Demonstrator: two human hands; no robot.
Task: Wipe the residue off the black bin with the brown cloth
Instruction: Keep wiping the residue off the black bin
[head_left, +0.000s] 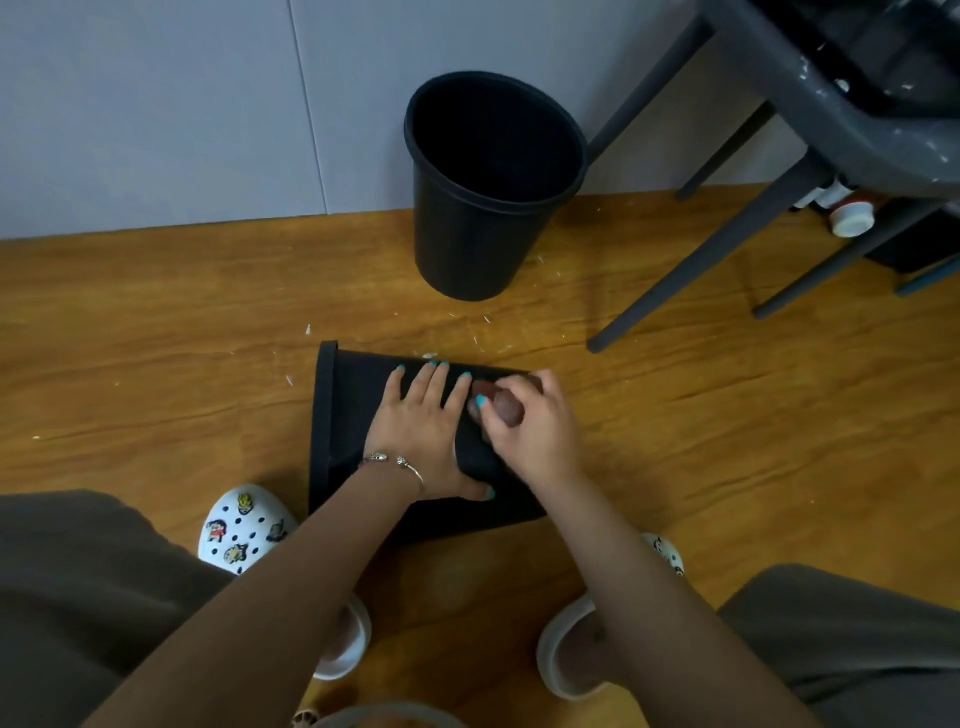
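Note:
A black bin (353, 410) lies on its side on the wooden floor in front of me, its rim to the left. My left hand (426, 431) lies flat on the bin's upper side with fingers spread and straight. My right hand (535, 426) grips a bunched brown cloth (506, 408) and presses it against the bin near its right end, just beside my left fingertips. Most of the cloth is hidden inside the fist.
A second black bin (488, 182) stands upright against the grey wall. A dark grey chair (779, 171) stands at the right, its legs reaching toward the lying bin. White scraps (483, 322) litter the floor. My white clogs (244, 525) flank the bin.

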